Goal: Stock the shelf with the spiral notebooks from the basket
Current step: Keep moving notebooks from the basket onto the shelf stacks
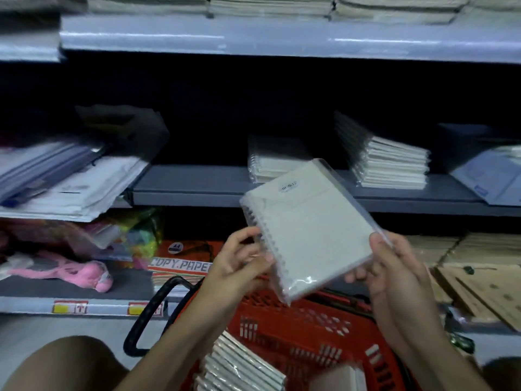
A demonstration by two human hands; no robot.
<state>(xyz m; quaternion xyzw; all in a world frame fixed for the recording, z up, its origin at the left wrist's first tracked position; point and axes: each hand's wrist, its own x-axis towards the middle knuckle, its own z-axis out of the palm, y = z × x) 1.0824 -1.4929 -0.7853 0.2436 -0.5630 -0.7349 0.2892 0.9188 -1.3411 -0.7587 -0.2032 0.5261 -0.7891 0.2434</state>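
left hand (243, 259) and right hand (394, 266) are gripping a wrapped spiral notebook (310, 224) above the basket (324, 334), likely needing placing on the shelf (197, 183) stack (270, 162).

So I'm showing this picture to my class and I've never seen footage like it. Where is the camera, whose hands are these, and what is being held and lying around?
There is no machine here. The single picture comes from a wide-angle camera worn on a person's head, looking forward and down, so the hands you see are that person's own.

Both hands hold one spiral notebook in clear plastic wrap, tilted in front of the shelves. The left hand grips the edge with the wire coil; the right hand grips the opposite edge.

Below the hands is a red basket with a black handle, holding more wrapped notebooks.

On the grey shelf behind lie two stacks of similar notebooks, a low stack and a taller stack. To the left are folders, and lower down a pink toy and a pack of copy paper.
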